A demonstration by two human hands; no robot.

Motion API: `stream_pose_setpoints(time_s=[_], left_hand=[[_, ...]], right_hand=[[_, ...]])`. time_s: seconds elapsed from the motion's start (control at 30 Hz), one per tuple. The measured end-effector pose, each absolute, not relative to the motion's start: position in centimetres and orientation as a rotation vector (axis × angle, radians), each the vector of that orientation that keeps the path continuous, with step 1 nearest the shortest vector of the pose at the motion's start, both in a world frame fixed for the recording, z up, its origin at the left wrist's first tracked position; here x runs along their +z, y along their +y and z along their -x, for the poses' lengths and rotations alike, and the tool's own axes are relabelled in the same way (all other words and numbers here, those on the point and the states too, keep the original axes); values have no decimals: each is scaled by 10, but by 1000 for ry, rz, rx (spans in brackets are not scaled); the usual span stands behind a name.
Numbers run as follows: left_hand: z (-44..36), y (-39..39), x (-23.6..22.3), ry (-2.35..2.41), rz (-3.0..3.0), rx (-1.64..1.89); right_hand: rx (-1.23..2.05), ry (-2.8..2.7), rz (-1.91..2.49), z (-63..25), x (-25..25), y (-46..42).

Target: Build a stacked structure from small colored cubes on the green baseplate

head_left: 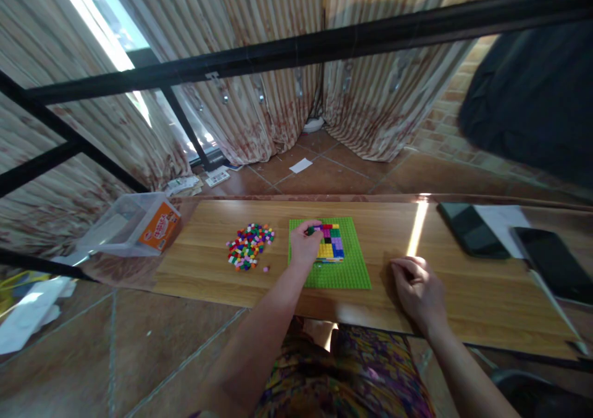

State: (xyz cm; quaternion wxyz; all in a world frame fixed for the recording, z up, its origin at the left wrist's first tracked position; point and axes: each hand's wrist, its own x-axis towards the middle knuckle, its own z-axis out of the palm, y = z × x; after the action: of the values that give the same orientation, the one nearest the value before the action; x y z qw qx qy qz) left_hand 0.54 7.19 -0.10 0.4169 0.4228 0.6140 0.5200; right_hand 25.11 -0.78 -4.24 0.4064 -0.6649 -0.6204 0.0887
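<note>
Pinching one green brick (310,230), the left hand (304,242) overhangs one baseplate (356,263); the right hand (420,287) rests loosely clenched.

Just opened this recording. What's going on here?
A person's bare left hand is at the left side of a low, multicoloured block of plastic bricks on a flat, green, studded baseplate. Whether its fingers grip a brick is too small to tell. The right hand, fingers curled, is at the wood-grained table, right of the baseplate. A loose pile of small, multicoloured plastic bricks lies to the left.
</note>
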Motion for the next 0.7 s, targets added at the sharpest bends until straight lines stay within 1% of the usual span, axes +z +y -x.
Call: stream_pose_setpoints(time_s=[0.13, 0.23, 0.4, 0.57, 0.7], left_hand=[[0, 69, -1, 1494, -1116, 1280], [9, 61, 1, 1479, -1243, 1327], [37, 31, 3, 1541, -1393, 1375], [86, -14, -7, 1777, -1471, 1416], [118, -41, -11, 1964, -1537, 1335]], right_hand=[[213, -1587, 1670, -252, -45, -7], [204, -1608, 1674, -253, -45, -7], [203, -1611, 1689, -254, -45, -8], [232, -1585, 1741, -254, -43, -9], [240, -1576, 1758, -254, -41, -10]])
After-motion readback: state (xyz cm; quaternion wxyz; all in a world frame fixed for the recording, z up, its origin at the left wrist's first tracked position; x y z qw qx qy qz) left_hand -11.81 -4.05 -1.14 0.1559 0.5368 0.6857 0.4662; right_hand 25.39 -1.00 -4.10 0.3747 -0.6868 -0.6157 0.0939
